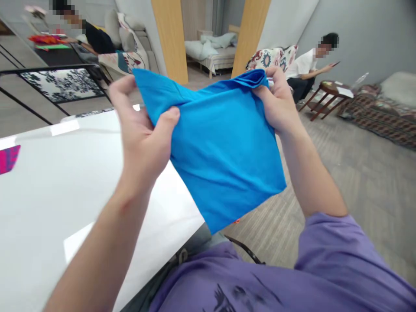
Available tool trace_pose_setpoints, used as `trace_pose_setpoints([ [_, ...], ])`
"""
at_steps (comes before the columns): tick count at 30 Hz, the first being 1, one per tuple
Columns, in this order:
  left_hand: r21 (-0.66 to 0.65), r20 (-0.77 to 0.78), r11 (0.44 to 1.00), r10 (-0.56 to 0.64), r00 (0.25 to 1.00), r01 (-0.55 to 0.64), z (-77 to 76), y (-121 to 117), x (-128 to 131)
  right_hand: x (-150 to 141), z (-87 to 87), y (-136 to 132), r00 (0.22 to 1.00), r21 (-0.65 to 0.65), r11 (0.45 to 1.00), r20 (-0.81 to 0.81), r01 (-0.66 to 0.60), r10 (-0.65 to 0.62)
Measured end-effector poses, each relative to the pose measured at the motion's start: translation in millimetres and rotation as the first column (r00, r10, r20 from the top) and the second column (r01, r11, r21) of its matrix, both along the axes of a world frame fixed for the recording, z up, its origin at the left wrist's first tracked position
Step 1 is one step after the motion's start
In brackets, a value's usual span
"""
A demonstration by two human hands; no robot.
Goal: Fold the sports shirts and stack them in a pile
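Note:
A bright blue folded cloth [224, 143] hangs in the air between my two hands, partly over the table's right edge. My left hand [146, 125] grips its left side, thumb on the near face and the fingers mostly behind it. At the upper right corner, my right hand [276, 97] pinches the cloth where its layers are rolled or folded together. The lower part hangs free and comes to a point at the bottom. Whether it is a garment or a plain piece of fabric I cannot tell.
The white table [48, 186] lies to the left, with a pink and purple patterned cloth [9, 159] at its edge. A black-framed chair [61, 84] stands beyond. Two people sit farther back, left and right. A small wooden stool [326, 93] stands at the right.

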State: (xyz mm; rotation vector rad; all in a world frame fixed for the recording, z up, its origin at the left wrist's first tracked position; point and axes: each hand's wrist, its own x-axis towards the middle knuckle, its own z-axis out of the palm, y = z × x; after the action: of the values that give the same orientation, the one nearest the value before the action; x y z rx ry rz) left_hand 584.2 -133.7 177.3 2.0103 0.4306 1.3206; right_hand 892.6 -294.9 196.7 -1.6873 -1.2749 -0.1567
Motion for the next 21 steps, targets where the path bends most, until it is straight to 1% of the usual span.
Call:
trace_pose_setpoints([
  [1, -0.092, 0.019, 0.993, -0.068, 0.997, 0.070, -12.5, 11.7, 28.5, 27.2, -11.0, 10.5, 0.999, -0.012, 1.000, -0.033, -0.009, 0.009],
  [2, -0.186, 0.018, 0.975, -0.124, 0.992, 0.125, -28.9, 25.3, 57.1, 53.2, -25.5, 23.1, 0.998, -0.028, 1.000, -0.061, -0.011, 0.010],
  [3, -0.267, 0.026, 0.957, -0.112, 0.993, 0.115, -48.3, 39.3, 84.3, 77.1, -42.8, 36.4, 0.997, -0.053, 0.999, -0.078, -0.003, -0.001],
  [4, -0.319, -0.008, 0.941, -0.126, 0.992, 0.117, -69.6, 52.2, 108.5, 98.1, -62.1, 49.3, 0.997, -0.093, 0.996, -0.079, 0.019, -0.026],
  [5, -0.346, -0.063, 0.934, -0.114, 0.991, 0.086, -91.5, 62.2, 128.2, 115.5, -82.2, 60.7, 0.996, -0.145, 0.988, -0.063, 0.057, -0.067],
  [6, -0.342, -0.149, 0.940, -0.053, 0.987, -0.001, -112.7, 68.0, 142.4, 128.7, -102.2, 69.8, 0.993, -0.205, 0.973, -0.032, 0.107, -0.116],
  [7, -0.292, -0.244, 0.952, 0.012, 0.970, -0.085, -132.3, 68.6, 150.8, 137.6, -121.0, 76.5, 0.986, -0.265, 0.951, 0.008, 0.161, -0.164],
  [8, -0.206, -0.327, 0.967, 0.077, 0.942, -0.151, -149.8, 63.8, 153.9, 142.2, -138.1, 80.7, 0.978, -0.322, 0.924, 0.055, 0.209, -0.202],
  [9, -0.093, -0.391, 0.981, 0.122, 0.912, -0.172, -165.0, 54.2, 152.8, 142.9, -153.2, 82.9, 0.971, -0.371, 0.897, 0.103, 0.238, -0.216],
  [10, 0.026, -0.436, 0.990, 0.137, 0.889, -0.140, -178.3, 40.6, 148.9, 140.5, -166.4, 83.8, 0.968, -0.411, 0.878, 0.147, 0.245, -0.202],
  [11, 0.129, -0.469, 0.990, 0.115, 0.876, -0.060, -189.9, 24.7, 143.9, 135.8, -177.9, 84.2, 0.969, -0.444, 0.865, 0.181, 0.233, -0.168],
  [12, 0.207, -0.502, 0.977, 0.066, 0.862, 0.046, -200.3, 8.0, 139.1, 129.7, -188.1, 84.6, 0.971, -0.478, 0.853, 0.203, 0.210, -0.125],
  [14, 0.279, -0.580, 0.932, -0.030, 0.814, 0.233, -217.4, -22.7, 132.9, 116.3, -205.5, 86.5, 0.976, -0.558, 0.811, 0.206, 0.176, -0.070],
  [15, 0.282, -0.620, 0.914, -0.059, 0.783, 0.292, -223.6, -35.2, 131.5, 110.0, -212.5, 87.6, 0.978, -0.598, 0.783, 0.199, 0.170, -0.061],
  [17, 0.264, -0.689, 0.899, -0.077, 0.721, 0.349, -229.1, -52.8, 128.2, 98.9, -221.8, 87.2, 0.980, -0.654, 0.739, 0.191, 0.163, -0.048],
  [19, 0.252, -0.736, 0.901, -0.059, 0.674, 0.354, -223.9, -60.5, 117.7, 92.3, -224.5, 81.4, 0.979, -0.662, 0.735, 0.203, 0.149, -0.016],
  [21, 0.275, -0.757, 0.899, -0.017, 0.654, 0.342, -210.1, -57.2, 95.2, 95.2, -225.6, 75.5, 0.971, -0.635, 0.754, 0.237, 0.165, -0.012],
])
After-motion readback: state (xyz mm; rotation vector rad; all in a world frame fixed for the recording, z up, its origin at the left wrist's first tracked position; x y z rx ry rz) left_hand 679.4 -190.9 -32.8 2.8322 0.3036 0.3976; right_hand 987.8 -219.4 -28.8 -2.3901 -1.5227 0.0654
